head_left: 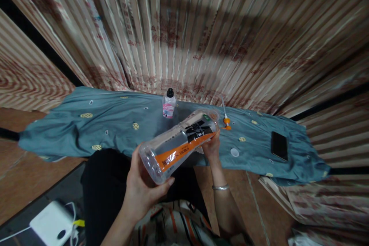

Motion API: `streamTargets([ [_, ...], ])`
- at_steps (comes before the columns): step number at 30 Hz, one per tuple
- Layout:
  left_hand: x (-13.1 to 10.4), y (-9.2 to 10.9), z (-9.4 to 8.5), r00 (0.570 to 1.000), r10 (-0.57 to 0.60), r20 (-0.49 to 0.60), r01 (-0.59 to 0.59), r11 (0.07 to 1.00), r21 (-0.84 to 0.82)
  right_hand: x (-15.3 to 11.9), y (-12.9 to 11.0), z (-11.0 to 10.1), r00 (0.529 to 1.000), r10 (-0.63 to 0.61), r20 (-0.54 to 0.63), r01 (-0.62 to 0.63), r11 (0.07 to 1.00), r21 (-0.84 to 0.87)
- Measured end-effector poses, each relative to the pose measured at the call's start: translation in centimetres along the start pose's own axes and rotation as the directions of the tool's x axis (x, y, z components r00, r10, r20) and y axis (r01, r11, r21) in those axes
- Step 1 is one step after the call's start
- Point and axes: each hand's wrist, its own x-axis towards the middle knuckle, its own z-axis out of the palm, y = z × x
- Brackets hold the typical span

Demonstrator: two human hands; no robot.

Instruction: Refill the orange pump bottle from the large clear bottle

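A large clear plastic bottle (175, 142) with an orange and black label is held tilted above my lap. My left hand (141, 184) wraps around its wide base. Near the upper right end, my right hand (211, 146) grips it from below, its fingers partly hidden behind the bottle. An orange pump dispenser head (226, 122) with a pale tube lies on the cloth just right of that end. Behind the bottle stands a small bottle (169, 104) with a black cap and pink label. A white round disc (234, 152) rests on the cloth to the right.
A teal cloth (115, 123) with yellow pineapple prints covers the narrow surface before me. Toward its right end lies a black phone (279, 145). Stacked folded cardboard (184, 27) rises behind. A white device (52, 223) with cables sits at lower left.
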Motion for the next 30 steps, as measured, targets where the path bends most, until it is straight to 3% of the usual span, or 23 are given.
streamTargets([
  [30, -0.16, -0.21, 0.07, 1.000, 0.006, -0.017, -0.007, 1.000, -0.025, 0.07, -0.20, 0.06, 1.000, -0.025, -0.014, 0.025, 1.000, -0.014],
])
